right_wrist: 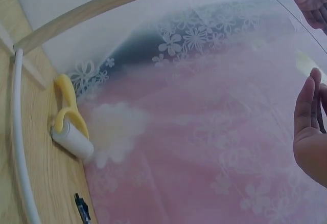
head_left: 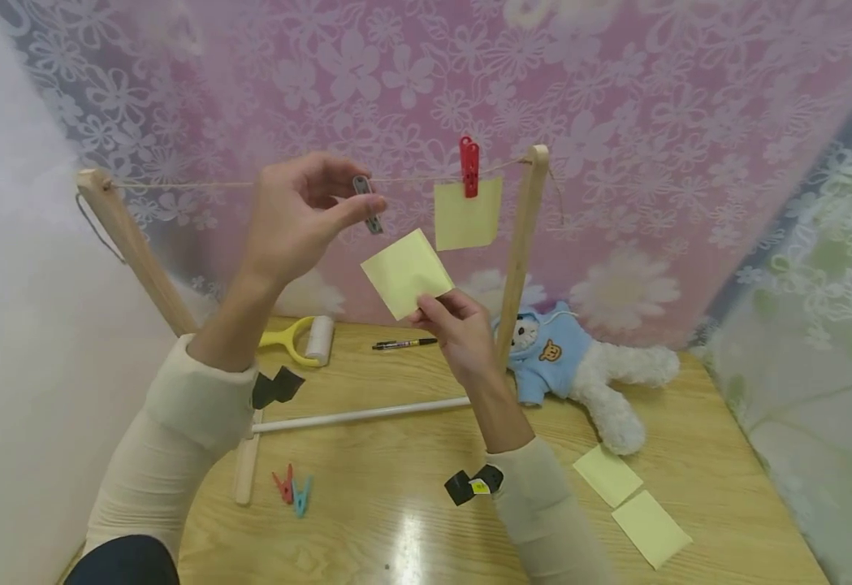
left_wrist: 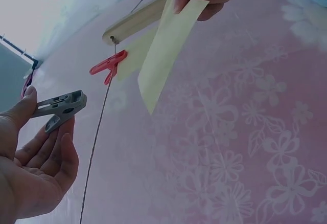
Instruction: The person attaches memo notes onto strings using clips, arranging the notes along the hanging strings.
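Note:
A grey clothespin [head_left: 368, 205] is pinched between thumb and fingers of my left hand [head_left: 290, 215], close by the string [head_left: 192, 184]. In the left wrist view the clothespin [left_wrist: 61, 109] points toward the string, a little apart from it. My right hand [head_left: 462, 333] pinches a yellow sticky note [head_left: 407, 272] by its lower corner, just below the string. To the right, a red clothespin [head_left: 469, 166] holds another yellow note [head_left: 467, 219] on the string. The right wrist view shows the right hand [right_wrist: 311, 127] at its edge, with the note mostly hidden.
Wooden posts [head_left: 524, 244] carry the string, joined low by a white rod [head_left: 367, 414]. On the table [head_left: 367, 520] lie a lint roller [head_left: 318, 341], a pen [head_left: 402, 344], a plush toy [head_left: 572, 357], red and blue clothespins [head_left: 300, 494] and two yellow notes [head_left: 650, 528].

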A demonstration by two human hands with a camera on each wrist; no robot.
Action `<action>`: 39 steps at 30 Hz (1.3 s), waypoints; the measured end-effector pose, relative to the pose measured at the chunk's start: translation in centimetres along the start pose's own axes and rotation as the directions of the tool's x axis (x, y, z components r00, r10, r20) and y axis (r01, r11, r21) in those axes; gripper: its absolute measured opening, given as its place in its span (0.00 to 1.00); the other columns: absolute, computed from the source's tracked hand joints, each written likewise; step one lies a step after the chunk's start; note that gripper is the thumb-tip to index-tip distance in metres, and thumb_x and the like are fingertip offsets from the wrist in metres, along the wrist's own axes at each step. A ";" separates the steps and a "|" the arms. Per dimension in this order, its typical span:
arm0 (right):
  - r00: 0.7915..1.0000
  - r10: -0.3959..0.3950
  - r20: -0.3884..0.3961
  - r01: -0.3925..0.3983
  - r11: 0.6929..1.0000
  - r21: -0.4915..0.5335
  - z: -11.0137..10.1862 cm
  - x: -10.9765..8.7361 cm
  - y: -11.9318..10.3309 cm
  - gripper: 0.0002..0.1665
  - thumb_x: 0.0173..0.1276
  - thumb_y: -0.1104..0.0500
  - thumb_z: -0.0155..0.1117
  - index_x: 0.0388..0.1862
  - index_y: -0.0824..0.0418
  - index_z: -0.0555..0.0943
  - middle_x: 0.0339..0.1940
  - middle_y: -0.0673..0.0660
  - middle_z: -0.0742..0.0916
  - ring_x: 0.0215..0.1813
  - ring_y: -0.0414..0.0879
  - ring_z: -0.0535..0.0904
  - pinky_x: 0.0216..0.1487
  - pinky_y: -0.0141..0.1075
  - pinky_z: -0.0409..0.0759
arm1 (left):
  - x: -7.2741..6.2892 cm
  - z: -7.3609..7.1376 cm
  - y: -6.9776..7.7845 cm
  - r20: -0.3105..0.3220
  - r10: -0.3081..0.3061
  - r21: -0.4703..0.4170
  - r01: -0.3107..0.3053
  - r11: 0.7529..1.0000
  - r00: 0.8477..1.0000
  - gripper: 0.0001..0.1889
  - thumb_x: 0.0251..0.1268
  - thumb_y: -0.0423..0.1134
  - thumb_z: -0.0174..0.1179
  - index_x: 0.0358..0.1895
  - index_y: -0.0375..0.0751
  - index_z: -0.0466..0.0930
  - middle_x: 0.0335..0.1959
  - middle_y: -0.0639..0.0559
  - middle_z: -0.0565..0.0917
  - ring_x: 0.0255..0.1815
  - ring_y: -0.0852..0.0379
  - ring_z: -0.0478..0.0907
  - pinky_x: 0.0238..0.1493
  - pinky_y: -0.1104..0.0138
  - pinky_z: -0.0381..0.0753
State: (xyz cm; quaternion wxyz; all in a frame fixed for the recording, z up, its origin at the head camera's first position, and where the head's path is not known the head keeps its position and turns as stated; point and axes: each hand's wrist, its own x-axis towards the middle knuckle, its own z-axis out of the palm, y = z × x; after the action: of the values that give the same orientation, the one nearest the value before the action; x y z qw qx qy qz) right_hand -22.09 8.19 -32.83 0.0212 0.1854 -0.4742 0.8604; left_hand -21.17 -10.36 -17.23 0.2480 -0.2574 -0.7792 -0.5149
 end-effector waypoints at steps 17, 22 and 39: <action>0.995 0.045 -0.093 -0.025 0.979 0.202 2.4 3.4 0.2 0.19 0.71 0.71 0.51 0.29 0.56 0.86 0.27 0.50 0.86 0.31 0.38 0.84 0.38 0.26 0.83 | 5.4 0.1 0.7 -0.094 0.010 -0.117 -0.021 0.993 0.996 0.08 0.49 0.33 0.72 0.25 0.36 0.81 0.21 0.65 0.83 0.25 0.64 0.82 0.31 0.74 0.76; 0.993 0.063 -0.100 -0.037 0.969 0.245 3.0 3.9 0.6 0.20 0.71 0.70 0.50 0.25 0.56 0.85 0.26 0.49 0.86 0.31 0.38 0.83 0.37 0.25 0.82 | 6.1 0.2 0.6 -0.129 -0.029 -0.118 0.013 0.993 0.991 0.09 0.47 0.32 0.73 0.20 0.37 0.81 0.17 0.67 0.82 0.21 0.64 0.81 0.26 0.74 0.74; 0.988 0.089 -0.125 -0.046 0.949 0.313 4.2 4.2 0.4 0.21 0.71 0.70 0.52 0.21 0.56 0.84 0.26 0.49 0.86 0.31 0.38 0.84 0.38 0.26 0.83 | 5.9 0.6 0.4 -0.030 -0.027 0.087 0.030 0.996 0.999 0.10 0.49 0.38 0.73 0.25 0.35 0.84 0.22 0.56 0.85 0.22 0.64 0.80 0.31 0.73 0.77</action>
State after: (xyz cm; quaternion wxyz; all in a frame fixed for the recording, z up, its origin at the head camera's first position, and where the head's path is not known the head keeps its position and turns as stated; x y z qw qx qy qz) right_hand -24.87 3.97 -29.67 -0.0050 0.1106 -0.3372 0.9349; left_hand -25.34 -8.77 -13.31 0.2627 -0.2279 -0.8008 -0.4876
